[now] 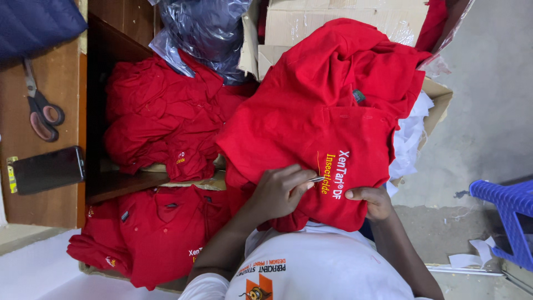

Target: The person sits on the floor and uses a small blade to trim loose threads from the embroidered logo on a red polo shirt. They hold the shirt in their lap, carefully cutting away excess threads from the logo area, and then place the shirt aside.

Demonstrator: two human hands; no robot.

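Observation:
A red polo shirt (311,116) with white and yellow stitched lettering lies across my lap and against a cardboard box. My left hand (280,191) pinches a small metal tool (317,179), thin like tweezers or a thread clipper, with its tip at the yellow lettering. My right hand (373,201) grips the shirt's lower edge just right of the lettering, holding the cloth taut.
More red shirts are heaped on a wooden shelf (161,116) and on the floor (150,233). Scissors (41,108) and a dark phone (47,169) lie on a brown surface at left. A blue plastic stool (508,216) stands at right, cardboard boxes (333,22) behind.

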